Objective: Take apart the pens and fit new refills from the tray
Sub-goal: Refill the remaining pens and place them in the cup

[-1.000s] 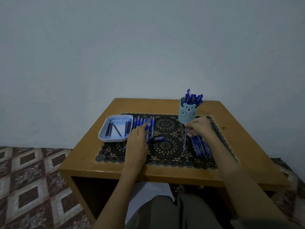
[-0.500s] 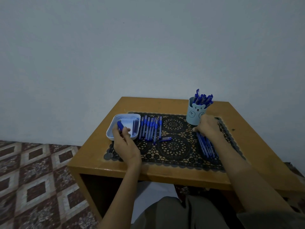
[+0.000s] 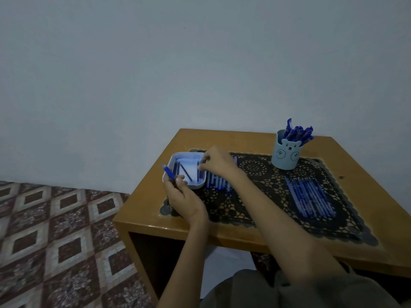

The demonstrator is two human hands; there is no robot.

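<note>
My left hand (image 3: pixel 185 197) grips a blue pen barrel (image 3: pixel 168 172) that sticks up over the near left corner of the white tray (image 3: pixel 186 154). Several dark blue refills (image 3: pixel 185 172) lie in the tray. My right hand (image 3: pixel 219 163) reaches across to the tray's right side, with its fingertips pinching a refill (image 3: pixel 198 174) there. A row of blue pen parts (image 3: pixel 216 182) lies on the black lace mat (image 3: pixel 253 168) just right of the tray, partly hidden under my right forearm.
A pale blue bear cup (image 3: pixel 285 155) full of blue pens (image 3: pixel 298 132) stands at the mat's back right. A pile of blue pens (image 3: pixel 310 197) lies on the mat's right side. The wooden table (image 3: pixel 229 138) stands against a wall, with patterned floor to the left.
My right hand has left the pens by the cup and crossed to the tray. My left hand has drawn back from the tray with the pen barrel. The view has swung left.
</note>
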